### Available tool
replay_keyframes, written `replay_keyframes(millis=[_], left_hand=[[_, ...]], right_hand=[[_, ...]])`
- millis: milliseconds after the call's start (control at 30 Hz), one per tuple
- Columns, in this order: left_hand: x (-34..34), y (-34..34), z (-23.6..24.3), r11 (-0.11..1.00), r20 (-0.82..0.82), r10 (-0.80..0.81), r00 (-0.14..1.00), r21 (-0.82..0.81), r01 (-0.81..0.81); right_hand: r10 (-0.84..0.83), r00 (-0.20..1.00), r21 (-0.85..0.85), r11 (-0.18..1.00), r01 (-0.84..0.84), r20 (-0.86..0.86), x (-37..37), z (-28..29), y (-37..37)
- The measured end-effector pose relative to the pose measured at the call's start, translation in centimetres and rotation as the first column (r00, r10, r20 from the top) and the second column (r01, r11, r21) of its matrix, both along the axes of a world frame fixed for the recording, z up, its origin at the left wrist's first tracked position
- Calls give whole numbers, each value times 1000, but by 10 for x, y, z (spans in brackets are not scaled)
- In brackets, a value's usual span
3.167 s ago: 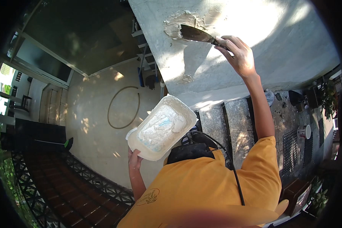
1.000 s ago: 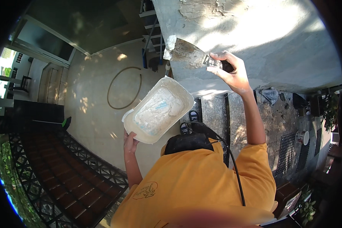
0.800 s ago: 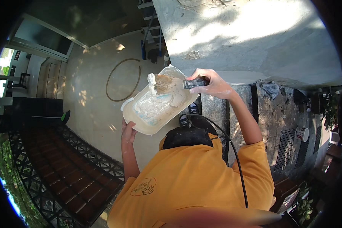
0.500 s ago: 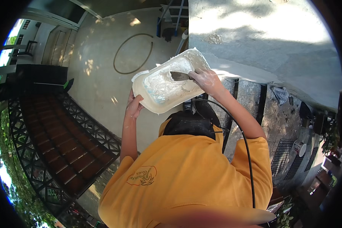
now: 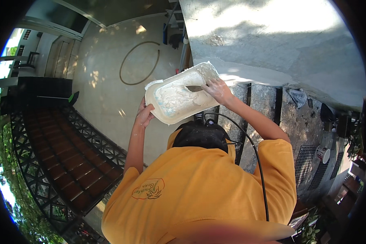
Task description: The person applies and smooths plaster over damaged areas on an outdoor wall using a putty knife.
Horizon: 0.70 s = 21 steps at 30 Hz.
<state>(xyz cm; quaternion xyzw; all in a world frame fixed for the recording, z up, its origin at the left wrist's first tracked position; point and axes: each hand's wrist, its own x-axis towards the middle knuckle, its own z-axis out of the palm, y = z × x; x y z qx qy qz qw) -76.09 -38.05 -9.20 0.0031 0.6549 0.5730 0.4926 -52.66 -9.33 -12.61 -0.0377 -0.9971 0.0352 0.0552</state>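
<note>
A long, off-white plastic tub is held up in front of me, tilted, its inside coated with wet white paste. My left hand grips the tub's near left corner, thumb over the rim. In my right hand is a putty knife, its dark blade down in the paste. The handle is hidden within my closed fingers. White smears cover the right hand's fingers.
A pale wall top runs along the right, with grey slabs below it. On the floor ahead lies a curved hose. A brown-topped structure with lattice edging stands left. A white bucket sits far right.
The putty knife has shifted slightly lower in the tub and its blade has turned within the paste. The tub has moved a little down and right. My grips are unchanged.
</note>
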Motion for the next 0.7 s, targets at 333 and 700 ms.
replay_keyframes(millis=[333,700], left_hand=[[26,7,-23,998,41,-53,998,32,52],[80,-12,-55,995,38,-101,994,-3,101]], right_hand=[[-210,959,-109,975,192,-190,64,-11,-7],[-256,962,-151,959,240,-98,124,-18,-22]])
